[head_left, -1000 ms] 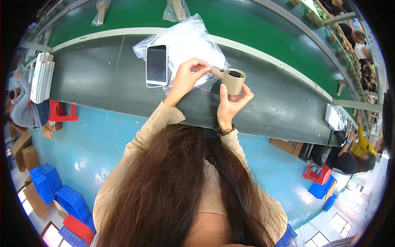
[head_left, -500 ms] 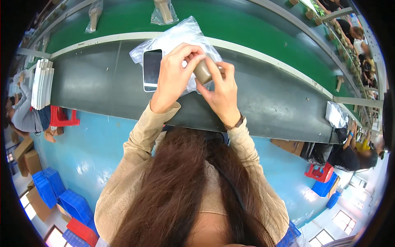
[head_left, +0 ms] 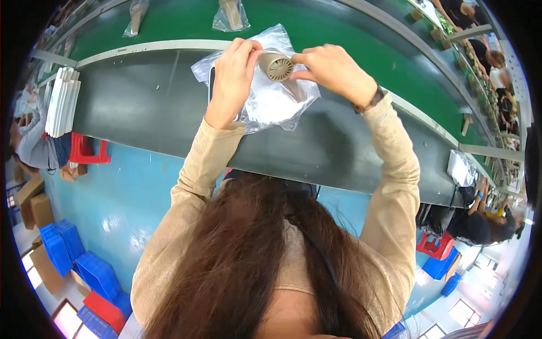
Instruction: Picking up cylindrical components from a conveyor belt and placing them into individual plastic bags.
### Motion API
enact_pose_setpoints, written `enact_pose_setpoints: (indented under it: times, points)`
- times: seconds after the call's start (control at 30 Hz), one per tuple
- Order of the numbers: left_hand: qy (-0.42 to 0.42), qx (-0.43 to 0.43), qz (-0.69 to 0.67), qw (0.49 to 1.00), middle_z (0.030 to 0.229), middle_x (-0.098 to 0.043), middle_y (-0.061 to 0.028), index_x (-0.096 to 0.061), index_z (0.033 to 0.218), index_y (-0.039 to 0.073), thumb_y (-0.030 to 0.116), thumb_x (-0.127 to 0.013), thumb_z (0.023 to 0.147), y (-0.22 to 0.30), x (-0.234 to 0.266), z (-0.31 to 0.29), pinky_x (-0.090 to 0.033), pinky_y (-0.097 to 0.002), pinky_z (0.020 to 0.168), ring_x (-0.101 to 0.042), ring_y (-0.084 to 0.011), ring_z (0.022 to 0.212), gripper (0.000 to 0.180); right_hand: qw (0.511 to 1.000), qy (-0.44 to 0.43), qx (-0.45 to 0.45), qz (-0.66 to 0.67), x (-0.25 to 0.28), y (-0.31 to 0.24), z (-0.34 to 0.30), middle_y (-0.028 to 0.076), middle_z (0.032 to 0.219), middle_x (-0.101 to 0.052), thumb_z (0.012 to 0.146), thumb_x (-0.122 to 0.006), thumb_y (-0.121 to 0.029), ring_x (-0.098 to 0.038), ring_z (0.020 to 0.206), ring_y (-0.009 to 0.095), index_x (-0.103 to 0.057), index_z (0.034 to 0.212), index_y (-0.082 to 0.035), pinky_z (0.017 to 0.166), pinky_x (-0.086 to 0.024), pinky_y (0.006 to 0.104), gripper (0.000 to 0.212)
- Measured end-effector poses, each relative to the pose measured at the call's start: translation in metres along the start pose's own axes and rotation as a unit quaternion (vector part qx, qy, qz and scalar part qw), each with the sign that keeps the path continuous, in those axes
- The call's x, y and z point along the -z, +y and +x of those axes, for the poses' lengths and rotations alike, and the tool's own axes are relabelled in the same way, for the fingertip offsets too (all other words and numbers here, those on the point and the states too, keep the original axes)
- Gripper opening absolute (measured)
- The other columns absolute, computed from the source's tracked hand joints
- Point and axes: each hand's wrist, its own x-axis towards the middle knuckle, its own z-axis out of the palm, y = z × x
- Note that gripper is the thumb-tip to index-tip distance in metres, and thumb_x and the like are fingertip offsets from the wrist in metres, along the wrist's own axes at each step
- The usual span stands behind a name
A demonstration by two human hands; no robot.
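A tan tube-shaped device with a round, slatted grille like a small fan's is held over a clear plastic bag. My left hand pinches it at its upper left, fingertips partly hidden. At the grille's right edge, the thumb and index finger of my right hand grip it, the other fingers curled. The grille faces toward me. Beneath the device, the bag lies crumpled on the dark worktop, with something white in or under it. A phone is mostly covered by my left hand and the bag.
Beyond the pale rail runs a green conveyor belt, carrying bagged tan devices. White folded pieces stand at the worktop's left end, near a red stool. A plastic-wrapped bundle is at the right end. Other people sit on both sides.
The device has turned so its grille faces me. Both hands have moved farther away from me; my right hand has swung out to the device's right side. More of the bag shows.
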Motion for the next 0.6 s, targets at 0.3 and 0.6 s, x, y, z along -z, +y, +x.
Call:
enact_pose_setpoints:
  times: [0.3,0.6]
  points:
    - [-0.087,0.106,-0.161,0.977,0.081,-0.067,-0.0094,-0.067,0.089,-0.001,0.009,-0.067,0.084,0.005,0.001,0.001,-0.051,-0.0289,0.07,-0.064,-0.0174,0.072,0.012,0.861,-0.082,0.076,0.496,-0.005,0.008,0.001,-0.002,0.075,-0.051,0.081,-0.072,-0.013,-0.043,0.066,0.008,-0.07,0.085,-0.003,0.058,-0.033,0.0247,0.011]
    - [-0.132,0.174,-0.331,0.918,0.088,-0.068,-0.0035,-0.067,0.096,-0.002,0.006,-0.068,0.086,0.006,-0.016,-0.007,-0.051,-0.0219,0.075,-0.062,-0.0079,0.079,0.013,0.802,0.022,0.034,0.595,-0.014,-0.004,-0.019,0.003,0.083,-0.057,0.084,-0.066,-0.007,-0.048,0.073,0.011,-0.067,0.081,0.001,0.065,-0.039,0.0243,0.009]
